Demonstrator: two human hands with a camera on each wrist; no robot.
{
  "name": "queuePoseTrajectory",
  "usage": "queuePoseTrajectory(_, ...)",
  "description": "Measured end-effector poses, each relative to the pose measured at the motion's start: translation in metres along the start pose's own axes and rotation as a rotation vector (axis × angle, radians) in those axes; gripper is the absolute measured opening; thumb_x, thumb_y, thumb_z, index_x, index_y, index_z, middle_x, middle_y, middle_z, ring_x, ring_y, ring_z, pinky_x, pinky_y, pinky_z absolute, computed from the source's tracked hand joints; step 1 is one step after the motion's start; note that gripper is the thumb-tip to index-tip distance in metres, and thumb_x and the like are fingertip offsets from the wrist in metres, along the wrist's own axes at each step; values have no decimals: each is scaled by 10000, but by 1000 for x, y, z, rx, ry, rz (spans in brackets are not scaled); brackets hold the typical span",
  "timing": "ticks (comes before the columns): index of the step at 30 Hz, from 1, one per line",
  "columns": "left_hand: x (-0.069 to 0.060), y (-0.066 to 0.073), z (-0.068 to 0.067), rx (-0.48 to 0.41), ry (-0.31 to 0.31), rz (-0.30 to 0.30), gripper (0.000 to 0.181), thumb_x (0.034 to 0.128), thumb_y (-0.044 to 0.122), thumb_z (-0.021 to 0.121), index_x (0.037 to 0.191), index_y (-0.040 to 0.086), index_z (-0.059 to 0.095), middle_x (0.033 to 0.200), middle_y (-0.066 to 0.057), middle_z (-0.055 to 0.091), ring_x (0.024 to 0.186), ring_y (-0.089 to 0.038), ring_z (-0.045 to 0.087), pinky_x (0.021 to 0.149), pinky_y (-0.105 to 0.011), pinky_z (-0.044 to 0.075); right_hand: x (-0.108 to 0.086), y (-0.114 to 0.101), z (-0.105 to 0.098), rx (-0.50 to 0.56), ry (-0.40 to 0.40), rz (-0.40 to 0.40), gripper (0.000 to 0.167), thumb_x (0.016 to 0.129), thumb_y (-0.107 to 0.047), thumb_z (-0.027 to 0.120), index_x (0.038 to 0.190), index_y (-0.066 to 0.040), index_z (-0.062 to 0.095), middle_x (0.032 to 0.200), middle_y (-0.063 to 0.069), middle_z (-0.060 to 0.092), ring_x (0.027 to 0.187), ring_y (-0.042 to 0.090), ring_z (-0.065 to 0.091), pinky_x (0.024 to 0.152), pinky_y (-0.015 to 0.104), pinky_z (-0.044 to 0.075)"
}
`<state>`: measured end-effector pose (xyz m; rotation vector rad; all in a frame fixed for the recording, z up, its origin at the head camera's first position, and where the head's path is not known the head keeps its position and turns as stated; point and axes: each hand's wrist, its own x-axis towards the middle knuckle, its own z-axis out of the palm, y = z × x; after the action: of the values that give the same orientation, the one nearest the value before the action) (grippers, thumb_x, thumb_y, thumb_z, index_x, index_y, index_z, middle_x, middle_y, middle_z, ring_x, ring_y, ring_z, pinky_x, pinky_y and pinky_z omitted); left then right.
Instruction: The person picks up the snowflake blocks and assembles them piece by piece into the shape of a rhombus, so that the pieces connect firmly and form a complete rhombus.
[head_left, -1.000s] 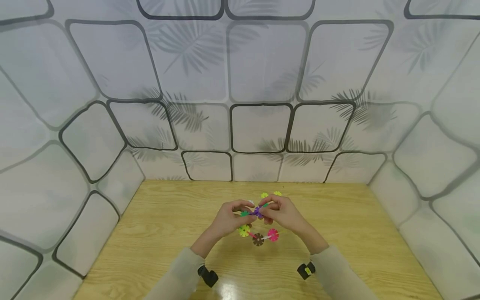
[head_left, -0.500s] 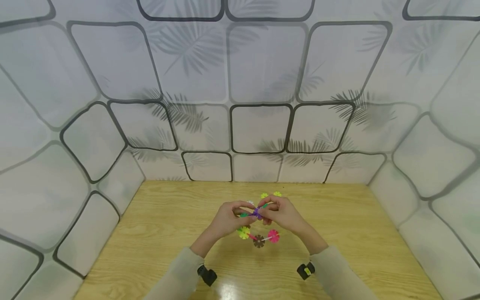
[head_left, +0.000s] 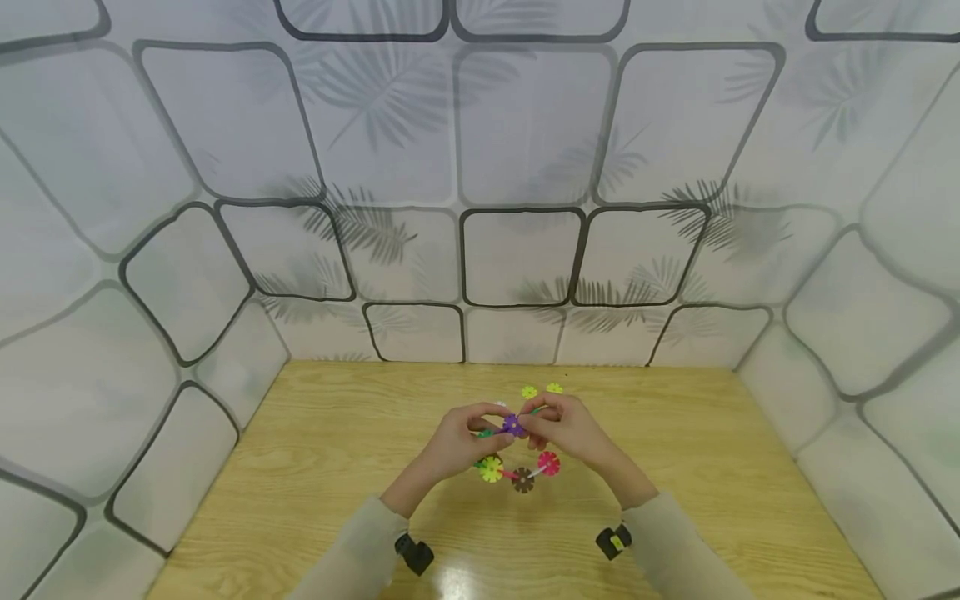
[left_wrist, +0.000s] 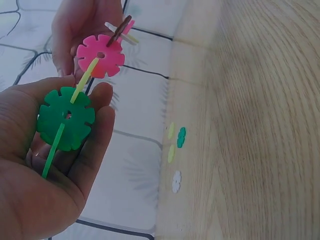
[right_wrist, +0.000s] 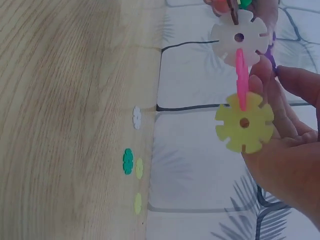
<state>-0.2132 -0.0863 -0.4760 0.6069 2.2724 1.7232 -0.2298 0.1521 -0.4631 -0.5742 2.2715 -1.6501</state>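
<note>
Between my hands, over the table, a purple notched disc [head_left: 513, 426] is pinched by the thumb and fingers of my left hand [head_left: 453, 439] and of my right hand [head_left: 566, 427]. A chain of interlocked notched discs hangs below in a loop, showing a yellow disc [head_left: 491, 469], a brown disc [head_left: 522, 480] and a pink disc [head_left: 549, 463]. In the left wrist view a green disc [left_wrist: 80, 127] of the chain lies in front of my left palm. The right wrist view shows a white disc [right_wrist: 225, 37] and a yellow disc [right_wrist: 231, 131] beside my right hand. Fingers partly hide the purple joint.
Loose discs lie flat toward the back of the wooden table [head_left: 337, 483]: two yellow discs [head_left: 529, 391], a green disc [left_wrist: 181, 137] and a white disc [left_wrist: 176, 182]. Patterned cloth walls [head_left: 521, 258] stand behind and at both sides.
The purple disc has turned to show more of its face. The hanging part of the chain has shifted slightly to the right. Both hands stay nearly in place.
</note>
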Motion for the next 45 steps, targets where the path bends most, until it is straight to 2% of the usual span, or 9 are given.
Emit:
queuePoseTrajectory(3, -1, 0, -1, 11, 19, 0, 414, 1005, 173, 740, 1400, 74, 661, 1060, -200, 792, 848, -195, 780, 646, -288, 625, 0, 1, -4, -12, 23, 6, 267, 1075, -191, 634, 1170, 55, 672, 887, 72, 772, 756, 202, 735, 761, 463, 658)
queuePoseTrajectory(9, -1, -2, -2, 29, 44, 18, 422, 1010, 198, 738, 1416, 112, 656, 1056, -181, 798, 830, -126, 761, 668, -400, 638, 0, 5, -13, -10, 79, 6, 304, 1077, -205, 634, 1184, 76, 675, 999, 250, 756, 779, 231, 731, 735, 379, 648)
queuePoseTrajectory(16, -1, -6, -2, 44, 69, 17, 427, 1020, 198, 725, 1422, 77, 645, 1068, -181, 786, 845, -111, 731, 649, -288, 594, 6, 17, -22, 31, 161, 44, 324, 1063, -206, 656, 1190, 91, 683, 924, 125, 773, 771, 216, 724, 716, 339, 635)
queuePoseTrajectory(24, -2, -7, -3, 42, 67, 9, 412, 1020, 189, 724, 1420, 118, 654, 1078, -174, 780, 845, -91, 717, 637, -262, 581, 12, 33, -27, 61, 215, 90, 276, 1056, -159, 654, 1162, 95, 669, 946, 159, 767, 728, 100, 681, 693, 288, 620)
queuePoseTrajectory(28, -3, -8, -3, 48, 65, 7, 410, 1017, 186, 728, 1418, 135, 659, 1074, -156, 785, 851, -84, 719, 641, -237, 575, 15, 41, -30, 20, 226, 94, 301, 1055, -171, 650, 1173, 105, 661, 947, 135, 770, 727, 103, 679, 683, 303, 616)
queuePoseTrajectory(35, -3, -10, -4, 36, 59, 12, 414, 1018, 182, 726, 1420, 112, 656, 1080, -166, 784, 873, -94, 721, 648, -229, 575, 26, 67, -33, -140, 233, 80, 270, 1050, -122, 641, 1196, 103, 667, 1042, 274, 728, 750, 162, 684, 619, 281, 581)
queuePoseTrajectory(40, -3, -10, -4, 26, 54, 23, 405, 1016, 159, 724, 1411, 92, 661, 1077, -195, 781, 855, -83, 716, 624, -216, 558, 34, 80, -26, -209, 257, 135, 225, 1025, -110, 675, 1165, 64, 702, 1011, 225, 736, 785, 240, 702, 619, 277, 578)
queuePoseTrajectory(45, -2, -12, -5, 22, 54, 29, 403, 1017, 150, 722, 1410, 79, 669, 1078, -223, 774, 820, -156, 706, 593, -210, 524, 37, 88, -20, -268, 266, 140, 187, 994, -89, 690, 1137, 28, 724, 1023, 154, 751, 800, 183, 685, 660, 266, 574)
